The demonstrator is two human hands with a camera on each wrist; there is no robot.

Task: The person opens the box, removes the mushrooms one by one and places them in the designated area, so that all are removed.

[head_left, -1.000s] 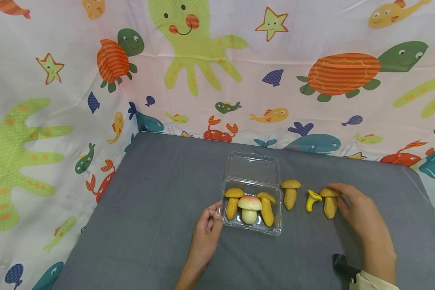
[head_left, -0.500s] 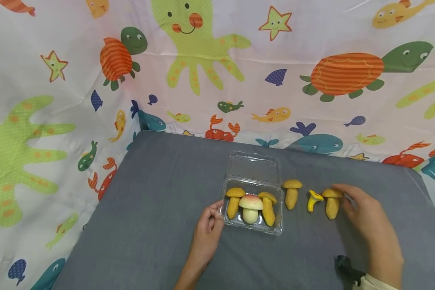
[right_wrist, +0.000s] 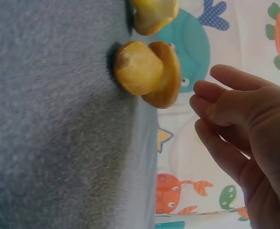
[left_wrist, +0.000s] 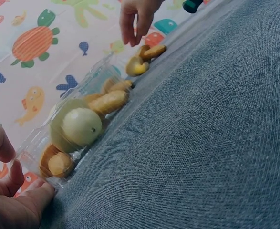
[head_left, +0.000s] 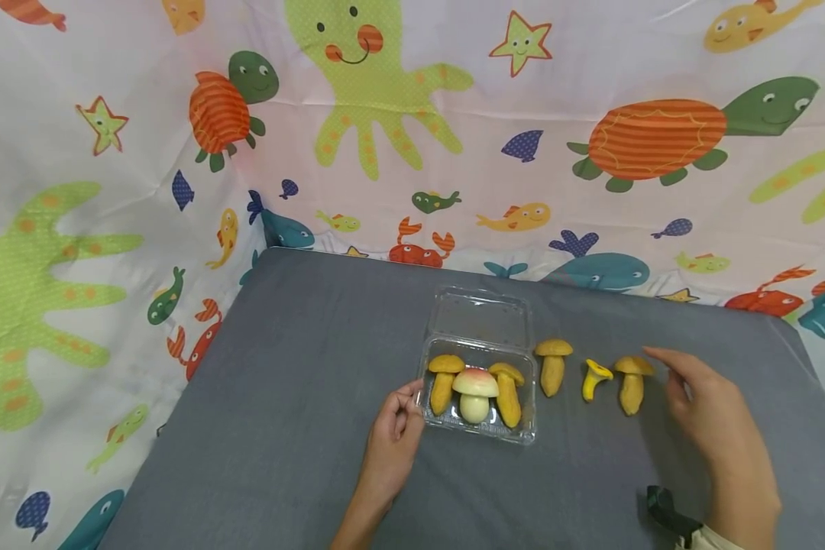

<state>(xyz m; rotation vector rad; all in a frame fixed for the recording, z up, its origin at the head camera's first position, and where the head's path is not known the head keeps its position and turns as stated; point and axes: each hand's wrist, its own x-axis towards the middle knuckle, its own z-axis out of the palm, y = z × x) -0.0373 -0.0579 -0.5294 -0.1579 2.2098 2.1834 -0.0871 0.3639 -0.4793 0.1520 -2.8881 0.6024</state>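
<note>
Right hand, fingers loosely parted, is withdrawing from the rightmost brown-capped mushroom, leaving it unheld outside the clear clamshell box; left hand is pinching the box's edge.

- Tan mushroom at 12 o'clock
- Yellow mushroom just beyond, also 12 o'clock
- Right hand at 3 o'clock, apart from both
- Grey cloth at 9 o'clock
- Printed crab at 5 o'clock
</note>
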